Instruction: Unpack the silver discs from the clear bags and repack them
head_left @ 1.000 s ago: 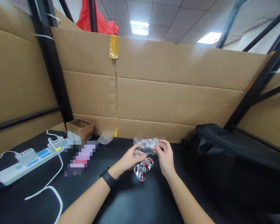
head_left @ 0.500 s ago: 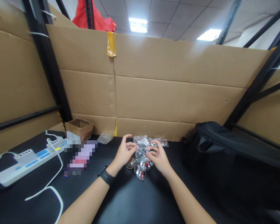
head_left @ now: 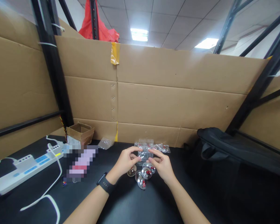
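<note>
A small clear plastic bag [head_left: 145, 156] is stretched between my two hands, above the black table. My left hand [head_left: 127, 161], with a dark watch on its wrist, pinches the bag's left edge between thumb and fingers. On the opposite edge, my right hand [head_left: 162, 165] grips it the same way. Just below my fingers lie several shiny round metal discs with red marks, among them one disc [head_left: 147, 172] overlapping others and a nearer disc [head_left: 142, 184]. Behind the held bag, bagged pieces [head_left: 162, 148] with red spots lie in a row, partly hidden by it.
A black bag [head_left: 214, 165] fills the right side. At left are a white power strip [head_left: 25, 172] with a loose white cable [head_left: 53, 183], an open cardboard box [head_left: 81, 133] and a clear plastic packet [head_left: 105, 143]. A cardboard wall [head_left: 154, 102] closes the back.
My hands have drawn the clear bag flatter and more upright between them, with fingers now closed on its edges. The whole view has shifted slightly downward in the picture.
</note>
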Demonstrator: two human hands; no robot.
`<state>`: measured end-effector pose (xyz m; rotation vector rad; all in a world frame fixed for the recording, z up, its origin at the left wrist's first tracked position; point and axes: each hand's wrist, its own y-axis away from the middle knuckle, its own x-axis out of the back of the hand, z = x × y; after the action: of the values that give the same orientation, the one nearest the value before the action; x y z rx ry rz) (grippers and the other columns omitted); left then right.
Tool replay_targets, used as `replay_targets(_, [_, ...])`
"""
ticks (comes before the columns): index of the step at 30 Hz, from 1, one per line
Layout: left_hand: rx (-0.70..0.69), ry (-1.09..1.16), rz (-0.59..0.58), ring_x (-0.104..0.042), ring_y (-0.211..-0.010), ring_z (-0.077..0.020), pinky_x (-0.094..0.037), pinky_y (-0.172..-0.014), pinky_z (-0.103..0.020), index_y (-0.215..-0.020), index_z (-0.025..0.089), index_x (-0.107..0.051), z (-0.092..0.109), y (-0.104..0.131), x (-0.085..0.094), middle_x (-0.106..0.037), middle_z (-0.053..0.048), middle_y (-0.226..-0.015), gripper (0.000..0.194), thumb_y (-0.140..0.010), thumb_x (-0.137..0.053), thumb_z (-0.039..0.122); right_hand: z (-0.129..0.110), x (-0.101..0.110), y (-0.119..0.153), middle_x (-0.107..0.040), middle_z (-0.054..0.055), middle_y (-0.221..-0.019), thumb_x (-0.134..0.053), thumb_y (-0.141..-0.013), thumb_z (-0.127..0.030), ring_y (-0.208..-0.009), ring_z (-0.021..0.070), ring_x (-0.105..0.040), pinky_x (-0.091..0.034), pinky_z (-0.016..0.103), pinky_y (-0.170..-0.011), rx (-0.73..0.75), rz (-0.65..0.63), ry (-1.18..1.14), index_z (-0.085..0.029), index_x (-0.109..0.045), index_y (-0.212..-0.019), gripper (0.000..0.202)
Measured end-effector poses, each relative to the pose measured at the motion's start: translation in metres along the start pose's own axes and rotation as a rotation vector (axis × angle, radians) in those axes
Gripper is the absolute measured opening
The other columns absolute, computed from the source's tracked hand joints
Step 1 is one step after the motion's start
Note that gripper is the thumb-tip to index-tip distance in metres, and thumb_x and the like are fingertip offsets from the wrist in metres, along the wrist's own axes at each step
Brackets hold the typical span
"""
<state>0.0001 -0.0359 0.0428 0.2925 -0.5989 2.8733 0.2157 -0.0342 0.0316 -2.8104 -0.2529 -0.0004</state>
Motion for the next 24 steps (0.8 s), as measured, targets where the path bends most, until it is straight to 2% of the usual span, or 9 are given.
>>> replay_targets(3, [-0.018,-0.033,0.03,-0.067,-0.063,-0.0121,-0.052,-0.055,-0.022,-0.117,0.019,-0.067,0.002,0.0,0.002,-0.07,-0.011,-0.116,0.039,-0.08,-0.071,0.029,0.0,-0.002,0.001,-0.052,0.014,-0.144,-0.078,-0.076,-0.04,-0.077,0.0232,-0.075,-0.062,0.042,-0.081,0.033,0.015,0.034,-0.023,-0.071,-0.12,0.047])
replay_targets(6, [-0.002,-0.025,0.058,-0.067,-0.057,-0.0112,-0.049,-0.05,-0.02,-0.113,0.017,-0.065,0.001,0.001,0.0,-0.073,-0.009,-0.105,0.034,-0.083,-0.068,0.033,-0.001,-0.004,0.0,-0.057,0.013,-0.14,-0.078,-0.076,-0.041,-0.076,0.0224,-0.075,-0.063,0.041,-0.078,0.06,0.031,0.078,-0.023,-0.071,-0.118,0.046])
replay_targets(10, [0.046,0.136,0.144,-0.071,-0.058,-0.0132,-0.051,-0.05,-0.019,-0.112,0.022,-0.047,-0.006,0.001,-0.007,-0.072,-0.007,-0.105,0.039,-0.084,-0.068,0.04,-0.002,-0.003,-0.002,-0.07,0.011,-0.118,-0.073,-0.081,-0.043,-0.094,0.0255,-0.072,-0.059,0.039,-0.087,0.118,0.014,0.113,-0.021,-0.075,-0.1,0.029])
replay_targets(12, [0.053,0.17,0.175,-0.071,-0.057,-0.0134,-0.05,-0.05,-0.019,-0.112,0.025,-0.038,-0.009,0.001,-0.009,-0.072,-0.005,-0.101,0.046,-0.082,-0.07,0.04,-0.001,-0.003,-0.003,-0.072,0.01,-0.105,-0.07,-0.084,-0.043,-0.1,0.0254,-0.069,-0.056,0.037,-0.089,0.162,0.023,0.112,-0.02,-0.072,-0.087,0.023])
replay_targets(14, [0.051,0.171,0.185,-0.07,-0.055,-0.0129,-0.05,-0.05,-0.019,-0.113,0.025,-0.035,-0.011,0.0,-0.01,-0.071,-0.002,-0.096,0.048,-0.082,-0.07,0.039,0.0,-0.003,-0.004,-0.072,0.008,-0.097,-0.073,-0.083,-0.042,-0.091,0.0227,-0.069,-0.057,0.034,-0.082,0.181,0.049,0.076,-0.021,-0.063,-0.084,0.023])
replay_targets(16, [0.046,0.162,0.173,-0.07,-0.055,-0.0124,-0.05,-0.051,-0.019,-0.114,0.025,-0.036,-0.01,0.0,-0.01,-0.07,0.0,-0.093,0.047,-0.083,-0.069,0.037,0.001,-0.003,-0.005,-0.069,0.006,-0.091,-0.076,-0.079,-0.039,-0.08,0.0191,-0.067,-0.056,0.031,-0.074,0.178,0.065,0.027,-0.023,-0.055,-0.089,0.028])
replay_targets(19, [0.018,0.129,0.163,-0.072,-0.065,-0.0137,-0.054,-0.061,-0.022,-0.115,0.024,-0.041,-0.007,0.0,-0.008,-0.07,-0.001,-0.091,0.041,-0.085,-0.066,0.035,0.002,-0.004,-0.005,-0.066,0.003,-0.086,-0.077,-0.078,-0.038,-0.071,0.0165,-0.064,-0.054,0.028,-0.067,0.168,0.05,0.009,-0.024,-0.053,-0.097,0.034])
replay_targets(22, [-0.037,0.072,0.176,-0.074,-0.086,-0.0175,-0.056,-0.082,-0.03,-0.112,0.023,-0.044,-0.002,0.0,-0.008,-0.073,-0.003,-0.092,0.033,-0.087,-0.064,0.031,0.001,-0.004,-0.004,-0.066,0.003,-0.085,-0.077,-0.078,-0.039,-0.072,0.0169,-0.063,-0.052,0.027,-0.065,0.167,0.042,0.06,-0.023,-0.056,-0.101,0.034])
replay_targets(24, [-0.071,0.032,0.183,-0.072,-0.094,-0.0186,-0.054,-0.09,-0.033,-0.111,0.023,-0.045,0.0,0.0,-0.008,-0.073,-0.004,-0.094,0.03,-0.088,-0.063,0.031,0.0,-0.005,-0.003,-0.066,0.004,-0.087,-0.076,-0.078,-0.04,-0.075,0.0179,-0.063,-0.051,0.027,-0.063,0.157,0.036,0.108,-0.022,-0.061,-0.101,0.033])
